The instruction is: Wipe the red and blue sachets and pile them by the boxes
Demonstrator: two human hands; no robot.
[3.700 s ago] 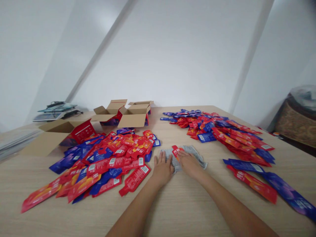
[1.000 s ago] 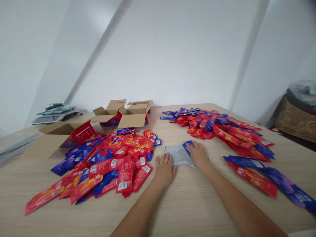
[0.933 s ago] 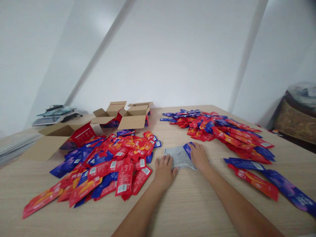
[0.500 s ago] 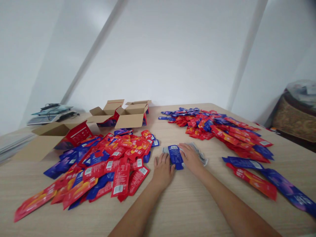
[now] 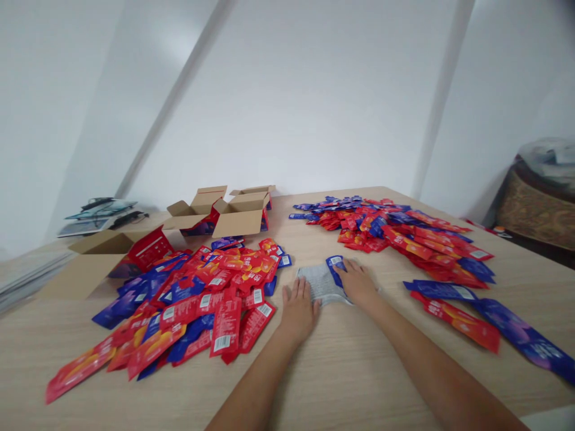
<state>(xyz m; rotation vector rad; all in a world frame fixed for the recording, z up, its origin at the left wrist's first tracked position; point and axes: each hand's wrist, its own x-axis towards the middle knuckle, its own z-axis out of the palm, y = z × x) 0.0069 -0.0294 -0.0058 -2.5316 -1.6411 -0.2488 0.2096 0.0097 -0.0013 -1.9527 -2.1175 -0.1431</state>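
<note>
A grey printed sheet [image 5: 318, 282], perhaps a wrapper, lies flat on the table between my hands. My left hand [image 5: 297, 311] rests at its left edge, fingers stretched and laid flat, holding nothing. My right hand [image 5: 358, 284] is over the sheet's right part, with its fingers closed on a blue packet [image 5: 335, 266] that tilts across the sheet. The thumb and the packet's right edge are partly hidden under the hand. To the left of my left hand spreads a pile of red and blue packets [image 5: 224, 281].
Open cardboard boxes [image 5: 240, 222] stand at the back left, another box [image 5: 96, 263] nearer. A second packet heap [image 5: 399, 233] lies back right. Some loose packets, one red [image 5: 460, 323], lie right of my right arm. Papers and cables [image 5: 105, 209] sit far left.
The blue packet has shifted right and tilted with my right hand, baring more of the grey sheet. My left hand stays at the sheet's left edge. The view has shifted slightly.
</note>
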